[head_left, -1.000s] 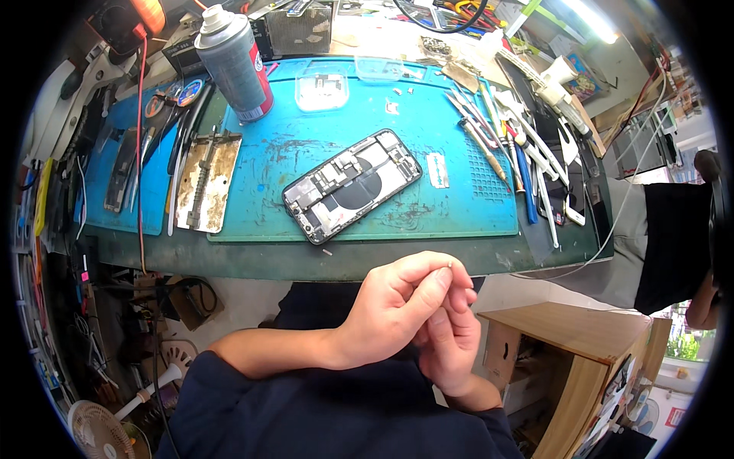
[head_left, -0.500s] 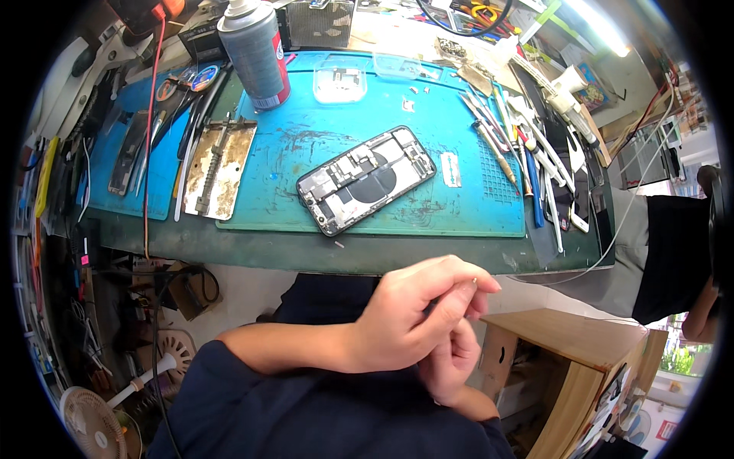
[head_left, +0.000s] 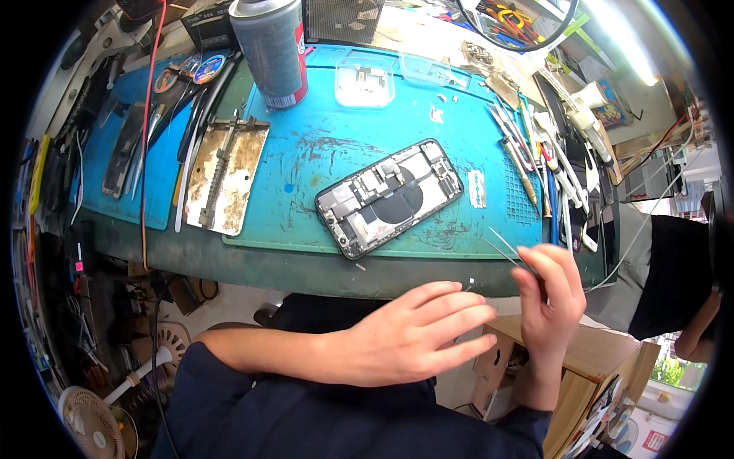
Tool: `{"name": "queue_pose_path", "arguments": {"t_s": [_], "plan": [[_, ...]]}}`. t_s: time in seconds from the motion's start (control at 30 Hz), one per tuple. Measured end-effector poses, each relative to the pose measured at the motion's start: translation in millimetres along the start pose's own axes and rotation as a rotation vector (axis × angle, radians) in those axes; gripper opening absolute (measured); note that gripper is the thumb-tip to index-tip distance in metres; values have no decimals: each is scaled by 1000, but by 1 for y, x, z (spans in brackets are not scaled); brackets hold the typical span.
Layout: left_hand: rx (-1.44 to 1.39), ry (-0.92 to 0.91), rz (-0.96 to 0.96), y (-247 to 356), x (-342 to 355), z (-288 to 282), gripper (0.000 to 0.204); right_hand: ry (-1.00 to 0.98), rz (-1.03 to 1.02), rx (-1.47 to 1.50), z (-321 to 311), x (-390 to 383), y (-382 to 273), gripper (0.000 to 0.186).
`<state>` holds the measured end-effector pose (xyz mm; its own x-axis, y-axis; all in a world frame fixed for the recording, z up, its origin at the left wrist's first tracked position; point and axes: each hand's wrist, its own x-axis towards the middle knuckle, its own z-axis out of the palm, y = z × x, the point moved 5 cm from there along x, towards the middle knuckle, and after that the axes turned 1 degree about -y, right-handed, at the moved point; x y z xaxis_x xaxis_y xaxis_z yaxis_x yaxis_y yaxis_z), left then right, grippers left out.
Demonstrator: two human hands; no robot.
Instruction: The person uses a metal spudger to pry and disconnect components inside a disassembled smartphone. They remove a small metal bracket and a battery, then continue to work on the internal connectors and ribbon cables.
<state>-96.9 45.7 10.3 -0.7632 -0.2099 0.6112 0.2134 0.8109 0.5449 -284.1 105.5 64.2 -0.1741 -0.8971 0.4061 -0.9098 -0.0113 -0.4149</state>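
My right hand [head_left: 552,294] is closed on a pair of thin metal tweezers [head_left: 506,249], their two tips apart and pointing up and left over the bench's front edge. My left hand [head_left: 420,336] reaches across in front of my body, back upward, fingers stretched and a little spread; its thumb is hidden. Just beyond its fingertips shows a tiny white piece [head_left: 471,281]. An opened smartphone [head_left: 390,199], its inner parts exposed, lies tilted on the blue mat [head_left: 306,164]. Neither hand touches the phone.
A razor blade [head_left: 477,189] lies right of the phone. Farther right are several pens and tools [head_left: 527,164]. A spray can [head_left: 269,53] and small clear tray [head_left: 365,80] stand behind; a metal phone holder [head_left: 222,180] lies left. A wooden cabinet [head_left: 592,344] is below right.
My hands, together before, have parted. The left fingers have gone from a pinch to stretched out. My right hand has moved right and up, now with tweezers in it. The view has shifted slightly.
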Motion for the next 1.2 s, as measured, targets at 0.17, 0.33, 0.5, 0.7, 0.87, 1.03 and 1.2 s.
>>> {"name": "queue_pose_path", "arguments": {"t_s": [0.17, 0.33, 0.5, 0.7, 0.87, 1.03, 1.2], "plan": [[-173, -6, 14, -8, -4, -5, 25, -34, -186, -82, 34, 48, -15, 29], [-72, 81, 173, -13, -10, -44, 23, -62, -250, -96, 48, 69, -14, 26], [66, 213, 17, -35, -13, -93, 21, -82, -274, -85, 53, 77, -10, 27], [372, 157, -364, -64, -17, -110, 89, -114, -292, -65, 58, 82, -6, 26], [411, 33, -467, -65, -17, -107, 105, -126, -315, -52, 59, 86, -3, 26], [321, 22, -493, -65, -12, -107, 104, -166, -358, -46, 57, 98, -2, 26], [282, -5, -475, -68, -8, -110, 106, -196, -401, -65, 56, 106, 0, 27]]}}
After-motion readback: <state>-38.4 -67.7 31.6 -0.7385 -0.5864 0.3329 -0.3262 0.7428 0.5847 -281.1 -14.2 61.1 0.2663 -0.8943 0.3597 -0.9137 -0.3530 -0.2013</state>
